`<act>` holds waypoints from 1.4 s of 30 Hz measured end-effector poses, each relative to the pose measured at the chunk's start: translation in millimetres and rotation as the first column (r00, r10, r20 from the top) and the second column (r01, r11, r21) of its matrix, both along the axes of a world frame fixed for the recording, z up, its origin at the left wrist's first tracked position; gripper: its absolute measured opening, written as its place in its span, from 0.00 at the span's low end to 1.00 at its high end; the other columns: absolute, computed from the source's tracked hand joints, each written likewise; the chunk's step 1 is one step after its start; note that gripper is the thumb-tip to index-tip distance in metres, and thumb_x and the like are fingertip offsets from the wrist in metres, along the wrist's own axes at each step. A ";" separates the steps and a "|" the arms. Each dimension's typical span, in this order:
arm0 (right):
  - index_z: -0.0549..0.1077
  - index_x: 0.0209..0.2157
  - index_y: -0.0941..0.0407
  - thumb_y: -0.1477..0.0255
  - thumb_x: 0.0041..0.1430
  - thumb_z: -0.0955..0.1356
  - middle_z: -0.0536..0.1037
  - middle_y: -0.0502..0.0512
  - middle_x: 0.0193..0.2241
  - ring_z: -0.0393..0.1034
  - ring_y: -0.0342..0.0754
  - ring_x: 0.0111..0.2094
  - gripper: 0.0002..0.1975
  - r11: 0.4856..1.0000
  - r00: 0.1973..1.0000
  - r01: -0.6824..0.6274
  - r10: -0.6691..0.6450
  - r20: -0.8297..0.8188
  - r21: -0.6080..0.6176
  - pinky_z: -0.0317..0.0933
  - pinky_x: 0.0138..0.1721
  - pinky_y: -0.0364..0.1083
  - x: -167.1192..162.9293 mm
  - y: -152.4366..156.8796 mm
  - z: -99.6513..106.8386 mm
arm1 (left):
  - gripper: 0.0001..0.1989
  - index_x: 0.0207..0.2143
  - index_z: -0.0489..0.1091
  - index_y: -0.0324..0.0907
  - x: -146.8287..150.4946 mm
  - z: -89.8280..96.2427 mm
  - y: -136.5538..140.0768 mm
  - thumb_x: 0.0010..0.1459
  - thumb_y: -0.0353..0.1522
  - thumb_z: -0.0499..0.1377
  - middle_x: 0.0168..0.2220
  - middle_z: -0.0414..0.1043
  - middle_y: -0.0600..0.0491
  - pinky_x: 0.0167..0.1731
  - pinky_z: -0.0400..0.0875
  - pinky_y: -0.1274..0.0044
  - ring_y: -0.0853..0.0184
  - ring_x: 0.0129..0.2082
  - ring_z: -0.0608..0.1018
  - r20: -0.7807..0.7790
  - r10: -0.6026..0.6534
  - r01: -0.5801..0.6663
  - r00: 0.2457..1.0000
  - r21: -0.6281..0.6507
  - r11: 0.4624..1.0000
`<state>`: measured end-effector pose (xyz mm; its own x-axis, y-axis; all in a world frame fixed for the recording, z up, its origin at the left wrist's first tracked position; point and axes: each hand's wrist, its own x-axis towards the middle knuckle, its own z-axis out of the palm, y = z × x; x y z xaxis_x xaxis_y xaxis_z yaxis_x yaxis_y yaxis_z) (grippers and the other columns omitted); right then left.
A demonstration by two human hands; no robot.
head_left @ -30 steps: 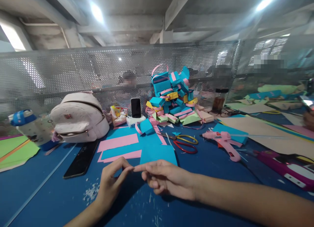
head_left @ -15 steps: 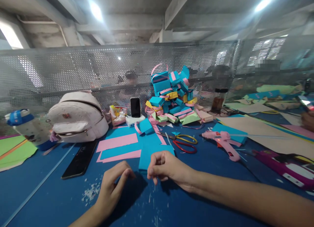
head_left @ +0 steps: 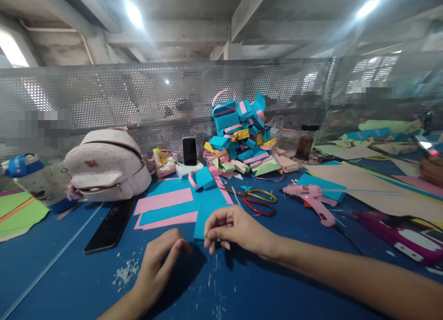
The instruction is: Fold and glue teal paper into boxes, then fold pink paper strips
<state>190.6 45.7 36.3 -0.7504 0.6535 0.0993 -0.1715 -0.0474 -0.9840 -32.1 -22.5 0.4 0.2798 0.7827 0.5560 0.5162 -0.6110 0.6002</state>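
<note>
My left hand rests on the blue table with its fingers curled down and the thumb near the index finger; nothing shows in it. To its right, my right hand is held with curled fingers, the thumb drawn in against them. If anything small is between those fingertips, it is hidden. Partly covered behind the right hand lies a blue paper piece, box-like at its front edge. Beyond it are pink paper strips, a small blue paper box with a pink loop, and scissors with red and yellow handles.
A pile of folded paper bags stands at the back. To the right lie a pink glue gun and a purple case. A white backpack, bottle and black phone occupy the left. White scraps lie nearby.
My right hand has shifted slightly up and left, its fingers still curled. My left hand stays about where it was. The whole view has moved slightly left.
</note>
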 end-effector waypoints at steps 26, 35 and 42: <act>0.80 0.33 0.59 0.61 0.56 0.72 0.83 0.58 0.31 0.79 0.45 0.28 0.14 0.983 0.994 0.104 -0.109 0.022 0.149 0.60 0.20 0.37 2.8 9.2 3.9 | 0.16 0.29 0.69 0.41 1.2 1.7 1.3 0.69 0.30 0.48 0.26 0.70 0.55 0.31 0.64 0.81 0.70 0.27 0.72 0.002 -0.022 0.022 1.000 0.010 1.000; 0.79 0.27 0.59 0.62 0.49 0.76 0.81 0.54 0.24 0.77 0.44 0.26 0.13 0.976 0.987 0.136 -0.149 0.062 0.171 0.54 0.18 0.37 4.1 12.2 3.0 | 0.16 0.28 0.70 0.41 1.8 2.7 -0.1 0.68 0.29 0.48 0.25 0.70 0.55 0.30 0.64 0.81 0.70 0.26 0.72 -0.005 -0.004 0.005 1.000 0.023 1.000; 0.72 0.28 0.59 0.63 0.48 0.76 0.81 0.53 0.25 0.79 0.47 0.27 0.15 0.985 0.987 0.124 -0.134 0.083 0.117 0.53 0.19 0.37 3.7 10.4 2.9 | 0.17 0.28 0.70 0.41 1.8 2.5 0.2 0.69 0.32 0.48 0.25 0.70 0.54 0.30 0.65 0.80 0.68 0.26 0.73 -0.020 0.000 0.000 1.000 0.016 1.000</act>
<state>194.3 56.0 39.2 -0.6698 0.7340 0.1123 -0.0791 0.0799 -0.9937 -30.3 -22.3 2.9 0.2911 0.7736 0.5629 0.5284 -0.6205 0.5795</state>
